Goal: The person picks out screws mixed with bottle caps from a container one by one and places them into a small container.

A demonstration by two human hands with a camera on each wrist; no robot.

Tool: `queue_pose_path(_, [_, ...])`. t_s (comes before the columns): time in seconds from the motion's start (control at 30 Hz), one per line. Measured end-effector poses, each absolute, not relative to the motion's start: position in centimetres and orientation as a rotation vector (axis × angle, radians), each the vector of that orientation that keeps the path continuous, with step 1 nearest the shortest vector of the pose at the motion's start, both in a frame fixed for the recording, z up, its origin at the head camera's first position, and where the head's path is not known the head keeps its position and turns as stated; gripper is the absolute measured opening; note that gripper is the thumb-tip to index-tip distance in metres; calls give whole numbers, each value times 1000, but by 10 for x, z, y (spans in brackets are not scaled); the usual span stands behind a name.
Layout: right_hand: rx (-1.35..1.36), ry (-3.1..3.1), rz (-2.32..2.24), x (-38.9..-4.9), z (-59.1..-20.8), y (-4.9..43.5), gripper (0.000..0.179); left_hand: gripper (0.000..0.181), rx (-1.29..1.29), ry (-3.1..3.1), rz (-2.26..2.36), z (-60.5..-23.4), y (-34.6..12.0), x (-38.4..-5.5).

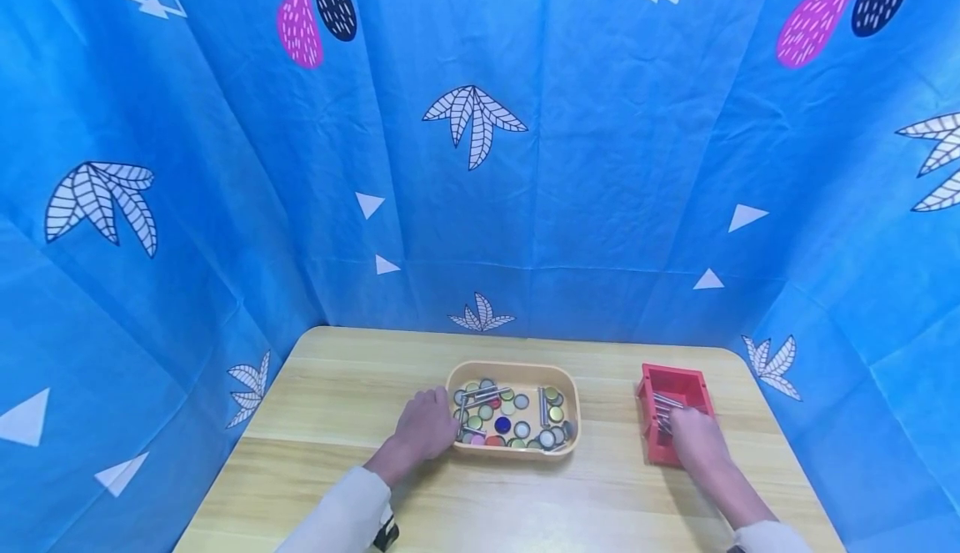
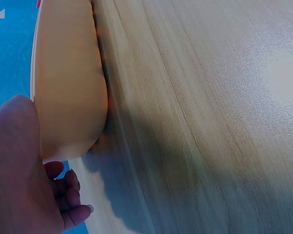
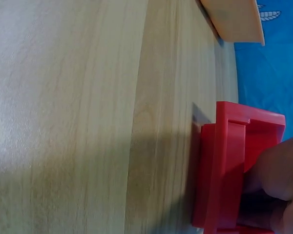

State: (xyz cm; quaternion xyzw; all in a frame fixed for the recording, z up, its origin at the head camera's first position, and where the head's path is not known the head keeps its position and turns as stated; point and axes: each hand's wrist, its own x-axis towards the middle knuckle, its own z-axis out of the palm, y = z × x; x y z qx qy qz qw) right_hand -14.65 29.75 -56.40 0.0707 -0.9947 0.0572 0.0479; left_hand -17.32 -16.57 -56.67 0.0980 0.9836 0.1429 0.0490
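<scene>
A tan plastic tray (image 1: 517, 454) holds many bottle caps (image 1: 503, 424) and several metal rods (image 1: 543, 408). My left hand (image 1: 427, 424) grips its left end; in the left wrist view the thumb lies along the tray's rim and the fingers (image 2: 71, 195) curl at the end wall. To the right stands a red plastic box (image 1: 663, 451) with more metal rods (image 1: 666, 403) inside. My right hand (image 1: 697, 436) reaches over its near right side, fingers down among those rods. The box's wall and the hand hide the fingertips, so I cannot tell whether they pinch a rod.
Tray and box stand apart on a light wood table (image 1: 360, 386), with bare wood between them. A blue patterned cloth (image 1: 600, 203) hangs behind the table and along both sides. A dark band (image 1: 386, 534) sits at the left sleeve's cuff.
</scene>
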Motion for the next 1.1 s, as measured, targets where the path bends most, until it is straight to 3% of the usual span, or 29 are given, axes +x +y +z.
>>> queue_pose_path(1.1, [247,-2937,168,-156,-553,295,8,31,307,3012,448,-567,-166,-173])
